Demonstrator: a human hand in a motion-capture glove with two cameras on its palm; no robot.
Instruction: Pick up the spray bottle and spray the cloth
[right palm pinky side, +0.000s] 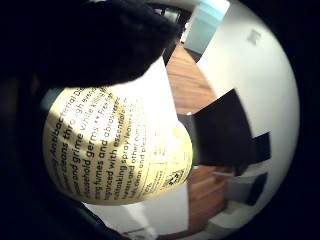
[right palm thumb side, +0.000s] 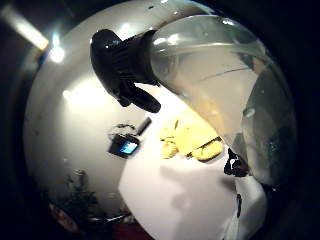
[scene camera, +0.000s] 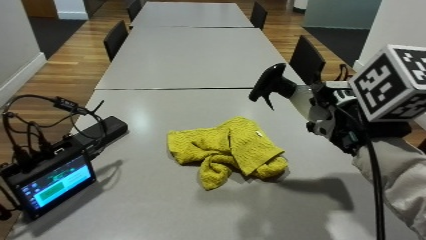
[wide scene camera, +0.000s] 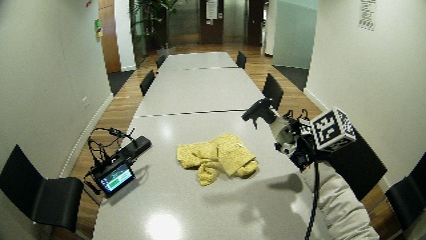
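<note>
Right hand grips one spray bottle above the table, nozzle toward one yellow cloth lying beside and below it.

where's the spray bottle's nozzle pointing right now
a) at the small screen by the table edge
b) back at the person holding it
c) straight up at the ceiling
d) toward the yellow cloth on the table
d: in the outside view the right hand holds the spray bottle lifted above the table, its black nozzle tilted down toward the yellow cloth crumpled below it.
</note>
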